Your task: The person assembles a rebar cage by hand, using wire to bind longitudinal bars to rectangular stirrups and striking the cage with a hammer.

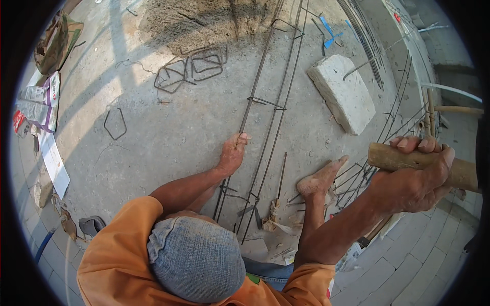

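Note:
A long, narrow rebar cage (267, 103) runs from the far middle of the floor toward me, with bent-wire stirrups tied across its rods. My left hand (235, 153) is closed round the cage's left side, below one stirrup. Raised at the right, my right hand (411, 186) wraps round a thick, rounded piece of wood (395, 157). The right edge cuts off the wood's far end. Beside the cage lies a thin metal rod (283, 176), its near end by some cloth-like scraps. My bare foot (319, 178) rests to the right of it.
Loose bent stirrups (205, 76) lie left of the cage. A pale broken slab (347, 94) sits at right, near a bundle of long rods (363, 41). More wire frames (390, 120) crowd the right. Sand (204, 23) is heaped at the back; packaging bags (43, 99) lie far left.

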Motion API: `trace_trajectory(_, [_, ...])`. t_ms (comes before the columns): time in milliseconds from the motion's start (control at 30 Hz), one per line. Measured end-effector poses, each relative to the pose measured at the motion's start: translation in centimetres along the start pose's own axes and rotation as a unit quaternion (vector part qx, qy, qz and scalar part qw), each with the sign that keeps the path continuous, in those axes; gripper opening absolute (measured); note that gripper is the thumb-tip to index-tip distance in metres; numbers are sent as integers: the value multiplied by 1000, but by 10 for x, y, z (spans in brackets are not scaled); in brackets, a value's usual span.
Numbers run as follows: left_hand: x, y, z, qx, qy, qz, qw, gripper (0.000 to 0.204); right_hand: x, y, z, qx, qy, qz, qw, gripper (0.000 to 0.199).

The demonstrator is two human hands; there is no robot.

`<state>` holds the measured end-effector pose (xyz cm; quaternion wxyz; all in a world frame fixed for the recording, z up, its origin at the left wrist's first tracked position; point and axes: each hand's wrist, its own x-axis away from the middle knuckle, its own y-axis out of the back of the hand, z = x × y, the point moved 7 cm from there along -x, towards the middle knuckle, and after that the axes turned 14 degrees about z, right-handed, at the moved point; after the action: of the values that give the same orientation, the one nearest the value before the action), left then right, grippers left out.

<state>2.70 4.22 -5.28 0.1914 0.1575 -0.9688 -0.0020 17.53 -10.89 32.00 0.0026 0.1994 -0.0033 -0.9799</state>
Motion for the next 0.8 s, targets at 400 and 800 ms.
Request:
trace_trajectory(400, [0,-8,19,5,-4,-9,1000,35,101,-47,-144,131,-365,201,900,28])
trace_trajectory(800, [-5,-22,2,25,-51,-8,998,42,145,9,-237,43,-381,224,896,32])
